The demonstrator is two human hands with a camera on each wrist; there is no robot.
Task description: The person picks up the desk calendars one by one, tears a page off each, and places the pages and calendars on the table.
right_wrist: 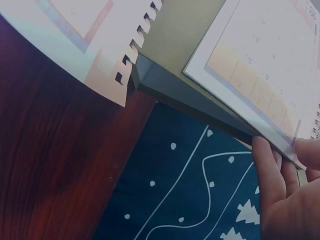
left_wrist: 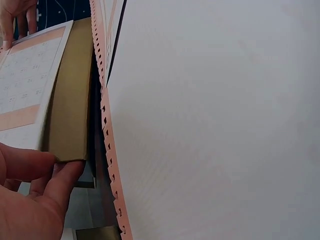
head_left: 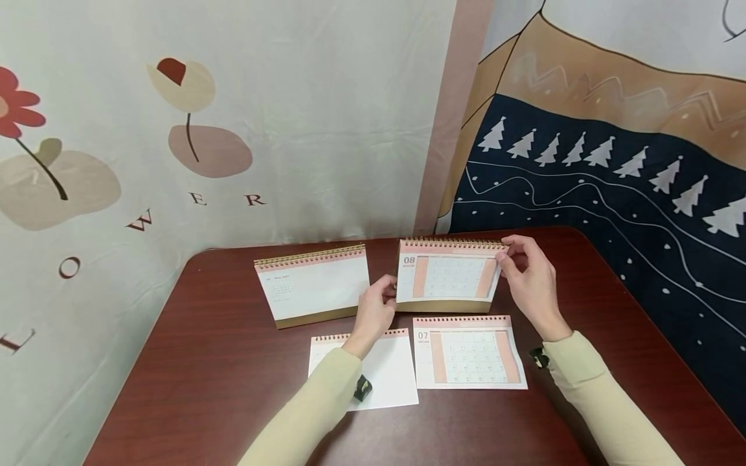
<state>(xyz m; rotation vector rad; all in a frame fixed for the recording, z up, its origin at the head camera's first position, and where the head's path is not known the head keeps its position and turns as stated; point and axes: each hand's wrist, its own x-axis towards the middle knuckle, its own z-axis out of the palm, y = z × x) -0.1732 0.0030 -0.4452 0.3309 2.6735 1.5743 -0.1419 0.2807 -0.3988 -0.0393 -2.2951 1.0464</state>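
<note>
Dark red-brown wooden tabletop (head_left: 221, 362), set against hanging printed cloths.

Standing pink-and-white spiral-bound desk calendar showing "08" (head_left: 449, 275), on a tan card base, upright at the far middle of the tabletop. Left hand (head_left: 375, 315) at its lower left corner: fingers (left_wrist: 30, 165) curled, thumb and fingers pinching the corner of the tan base, as the left wrist view shows. Right hand (head_left: 531, 278) at the upper right corner by the spiral binding: fingers (right_wrist: 267, 170) closed on the edge of the top sheet, thumb in front, fingers behind.

Second standing pink-and-white spiral desk calendar (head_left: 315, 291) just left of the first, apart from it, tilted slightly away.

Loose pink-and-white calendar sheet marked "07" (head_left: 469, 353) lies flat just in front of the held calendar. Loose white punched sheet (head_left: 384, 372) lies flat to its left, partly under the left forearm.

Both arms in pale yellow sleeves (head_left: 606, 401); small black device at each wrist.
</note>
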